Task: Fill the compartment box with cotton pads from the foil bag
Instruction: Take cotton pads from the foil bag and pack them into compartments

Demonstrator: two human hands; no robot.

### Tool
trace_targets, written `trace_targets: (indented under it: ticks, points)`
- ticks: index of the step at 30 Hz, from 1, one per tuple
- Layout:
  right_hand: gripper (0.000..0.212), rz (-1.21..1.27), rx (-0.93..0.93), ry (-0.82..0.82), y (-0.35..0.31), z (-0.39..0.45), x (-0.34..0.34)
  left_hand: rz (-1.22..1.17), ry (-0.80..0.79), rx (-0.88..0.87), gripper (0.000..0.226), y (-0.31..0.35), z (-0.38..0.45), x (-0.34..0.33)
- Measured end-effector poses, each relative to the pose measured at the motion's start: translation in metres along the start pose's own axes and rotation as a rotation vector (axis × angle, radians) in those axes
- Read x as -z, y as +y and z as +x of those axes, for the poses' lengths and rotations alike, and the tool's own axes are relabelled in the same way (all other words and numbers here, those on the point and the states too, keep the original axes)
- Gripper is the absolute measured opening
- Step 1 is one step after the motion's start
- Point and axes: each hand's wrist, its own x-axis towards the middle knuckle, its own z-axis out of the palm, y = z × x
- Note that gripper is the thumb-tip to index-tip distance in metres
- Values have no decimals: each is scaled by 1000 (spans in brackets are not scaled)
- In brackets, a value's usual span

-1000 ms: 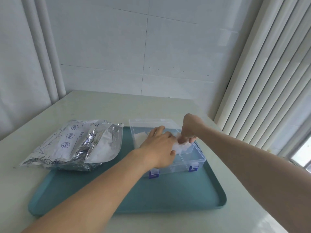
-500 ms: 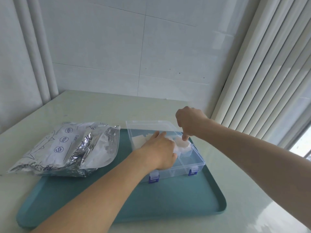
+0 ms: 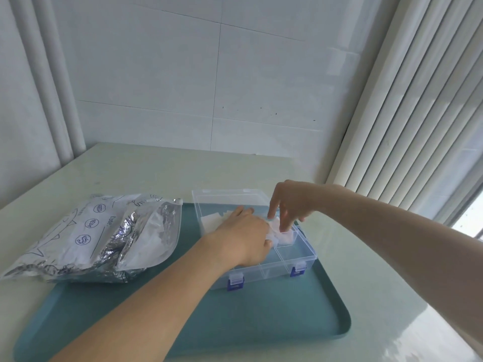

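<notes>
The left hand point(image 3: 243, 239) gripped a wad of cotton pads point(image 3: 283, 235) over the clear compartment box point(image 3: 300, 259) (foil bag point(image 3: 91, 236) lay left on the tray point(image 3: 261, 322)); the right hand point(image 3: 290, 205), fingers straight, pressed them down. Pressing evenly would seat them flat.

open clear compartment box point(image 3: 300, 253), cotton pads point(image 3: 213, 220) inside, foil bag point(image 3: 86, 236)

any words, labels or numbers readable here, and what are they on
"Date:" on the foil bag, printed sideways beside a ruled line.
Three round icons on the same bag: drawings only, too small to make out, with no legible lettering.
The compartment box, its blue latches and the teal tray: no text visible.
</notes>
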Motion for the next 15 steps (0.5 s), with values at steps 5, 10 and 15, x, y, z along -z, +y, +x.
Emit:
trace_targets:
  ticks: [5, 10, 15]
  points:
    - [26, -155, 17, 30, -7, 9, -17, -27, -5, -13, 47, -1, 5, -3]
    - [5, -132, -11, 25, -10, 4, -12, -83, 115, -95, 38, -3, 2, 0]
    - [32, -108, -75, -19, -7, -1, -16, -376, 629, -120, 18, -4, -29, 41]
